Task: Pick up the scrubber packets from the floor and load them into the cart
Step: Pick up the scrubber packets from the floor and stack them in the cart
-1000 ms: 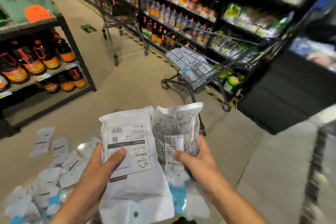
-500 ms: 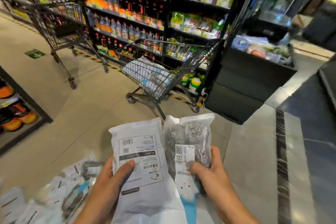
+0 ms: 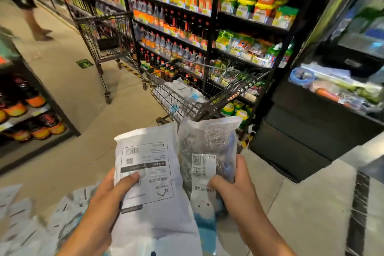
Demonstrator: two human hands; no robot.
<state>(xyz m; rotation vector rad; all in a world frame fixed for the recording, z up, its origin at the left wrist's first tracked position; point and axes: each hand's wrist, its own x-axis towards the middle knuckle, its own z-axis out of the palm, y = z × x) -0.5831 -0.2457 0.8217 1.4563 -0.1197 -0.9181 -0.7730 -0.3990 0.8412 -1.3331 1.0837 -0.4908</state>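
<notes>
My left hand (image 3: pixel 106 203) grips a white scrubber packet (image 3: pixel 149 174) with a printed label, thumb across its front. Beside it, my right hand (image 3: pixel 234 189) holds a clear packet of steel scrubbers (image 3: pixel 205 147). Both packets stand upright in front of me. Just beyond them is the low black wire cart (image 3: pixel 176 97), with several white packets lying inside it. More packets (image 3: pixel 27 228) lie scattered on the floor at the lower left.
A second, taller cart (image 3: pixel 104 37) stands further back by the shelves of bottles (image 3: pixel 172 27). A chiller case (image 3: pixel 332 93) is at the right, a low bottle shelf (image 3: pixel 31 110) at the left. A person's legs (image 3: pixel 35 18) are in the aisle, far left.
The view has swung right and closer to the low cart, which now sits directly behind the two held packets. Both hands keep their grip.
</notes>
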